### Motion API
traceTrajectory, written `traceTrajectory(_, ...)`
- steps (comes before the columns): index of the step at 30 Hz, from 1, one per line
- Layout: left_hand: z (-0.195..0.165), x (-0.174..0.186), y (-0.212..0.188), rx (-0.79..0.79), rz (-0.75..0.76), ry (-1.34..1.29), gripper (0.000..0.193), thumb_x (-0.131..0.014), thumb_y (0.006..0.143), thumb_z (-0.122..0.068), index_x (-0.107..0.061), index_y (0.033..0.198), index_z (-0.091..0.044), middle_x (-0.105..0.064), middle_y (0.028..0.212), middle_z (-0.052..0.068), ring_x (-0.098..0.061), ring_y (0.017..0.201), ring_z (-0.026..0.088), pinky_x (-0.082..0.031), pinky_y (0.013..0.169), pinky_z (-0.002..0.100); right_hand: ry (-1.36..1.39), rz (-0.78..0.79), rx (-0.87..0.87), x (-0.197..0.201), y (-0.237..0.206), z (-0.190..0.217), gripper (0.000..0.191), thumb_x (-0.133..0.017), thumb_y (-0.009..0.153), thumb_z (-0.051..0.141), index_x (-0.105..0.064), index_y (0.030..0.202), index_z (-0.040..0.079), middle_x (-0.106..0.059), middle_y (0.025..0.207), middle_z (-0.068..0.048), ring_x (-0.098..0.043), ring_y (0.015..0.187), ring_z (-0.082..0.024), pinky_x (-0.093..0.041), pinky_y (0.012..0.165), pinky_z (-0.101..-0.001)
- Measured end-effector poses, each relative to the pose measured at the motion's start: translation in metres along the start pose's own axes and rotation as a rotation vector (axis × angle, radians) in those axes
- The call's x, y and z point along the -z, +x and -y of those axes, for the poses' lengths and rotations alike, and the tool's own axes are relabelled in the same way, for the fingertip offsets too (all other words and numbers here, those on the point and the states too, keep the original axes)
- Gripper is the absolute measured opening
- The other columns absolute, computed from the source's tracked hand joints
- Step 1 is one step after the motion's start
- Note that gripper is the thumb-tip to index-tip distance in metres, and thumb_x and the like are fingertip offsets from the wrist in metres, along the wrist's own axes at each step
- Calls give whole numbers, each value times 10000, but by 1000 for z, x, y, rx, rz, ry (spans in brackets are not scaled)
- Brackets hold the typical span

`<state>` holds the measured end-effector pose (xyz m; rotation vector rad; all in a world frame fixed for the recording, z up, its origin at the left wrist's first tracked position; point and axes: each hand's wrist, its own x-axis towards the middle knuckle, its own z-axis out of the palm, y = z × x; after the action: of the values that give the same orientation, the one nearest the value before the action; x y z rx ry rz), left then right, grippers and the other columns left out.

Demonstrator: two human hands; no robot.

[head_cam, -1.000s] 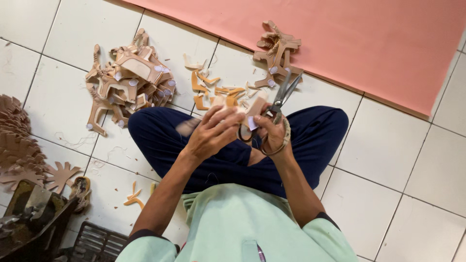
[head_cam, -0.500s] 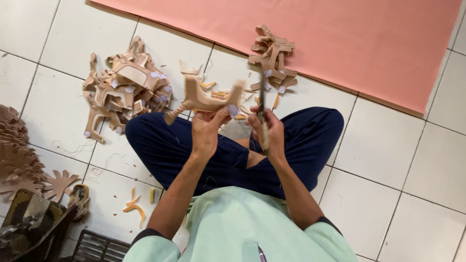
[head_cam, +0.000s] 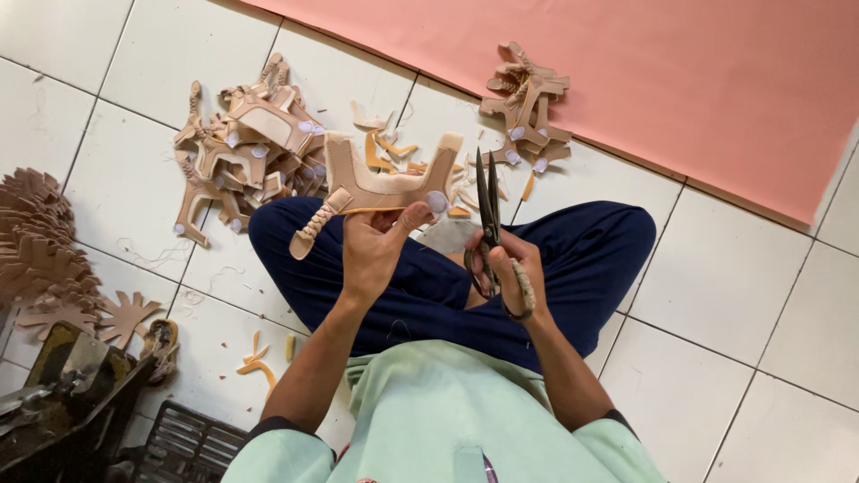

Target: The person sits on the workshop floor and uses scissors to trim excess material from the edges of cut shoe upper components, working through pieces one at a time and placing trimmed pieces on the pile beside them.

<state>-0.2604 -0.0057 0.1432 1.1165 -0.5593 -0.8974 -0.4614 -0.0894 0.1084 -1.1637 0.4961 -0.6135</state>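
A: Nearest, pale green shirt [head_cam: 447, 420], then crossed legs in dark blue trousers [head_cam: 429, 286] on the white tiled floor [head_cam: 716, 358].

B: And the hands?

A: Left hand [head_cam: 376, 246] pinching the tan sandal upper [head_cam: 380, 183] by its lower edge, thumb on top near a round white sticker, piece held flat above the knees, braided strap [head_cam: 313, 228] hanging off its left end. Right hand [head_cam: 510, 273] closed through the loops of the black scissors [head_cam: 490, 224], blades pressed together, tips up, just beside the upper's right arm but apart from it.

B: How to do the trim well?

A: Probably best to keep that pinch close to the cut line so the soft piece stays stiff. Open the blades only a little, feed the edge deep toward the pivot, turn the piece and not the scissors. Keep the left thumb clear of the tips. Watch the braid, likely to snag if left swinging.

B: Further out?

A: Small offcut strips [head_cam: 394, 152] on the tiles past the knees. 1 loose heap of similar uppers [head_cam: 246, 143] to the left, 1 tidier stack [head_cam: 528, 112] to the right at the edge of the pink sheet [head_cam: 671, 72]. Far left, brown cut shapes [head_cam: 40, 250]; bottom left, dark gear, hard to make out.
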Motion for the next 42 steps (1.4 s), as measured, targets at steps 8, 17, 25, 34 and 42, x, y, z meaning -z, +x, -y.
traceTrajectory(8,-19,-3,-10,34,-48,215,304,-776,937,-7,-678,1201,108,-763,1114,156,-740,1009,166,-613,914,276,-136,169,-65,-6,-23,15,693,-627,972,626,-677,1075,-57,-560,669,4,-503,509,-42,-432,493,-205)
traceTrajectory(17,-37,-8,-12,21,-50,240,316,-766,916,8,-647,1198,92,-752,1115,148,-736,1029,164,-613,922,271,-31,257,-197,-4,-27,17,692,-608,971,627,-668,1025,-60,-551,676,-3,-477,466,-44,-395,399,-196)
traceTrajectory(25,-41,-7,-12,22,-38,343,290,-774,903,16,-669,1164,85,-769,1079,153,-747,1005,169,-620,904,267,-27,293,-222,2,-29,15,701,-591,970,643,-674,1001,-52,-555,657,-2,-479,443,-42,-391,389,-194)
traceTrajectory(34,-41,-1,-10,48,-11,328,306,-776,911,-6,-664,1182,83,-766,1088,136,-742,1021,159,-616,900,259,4,264,-142,1,-30,3,750,-605,944,689,-677,1033,-52,-563,668,-2,-503,476,-54,-395,416,-197)
traceTrajectory(42,-20,4,-2,69,-11,-100,360,-764,906,23,-628,1237,69,-740,1145,145,-731,1037,190,-607,950,311,-261,-35,12,-7,-23,5,659,-659,956,610,-674,1072,-38,-557,684,-4,-475,525,-42,-384,457,-200)
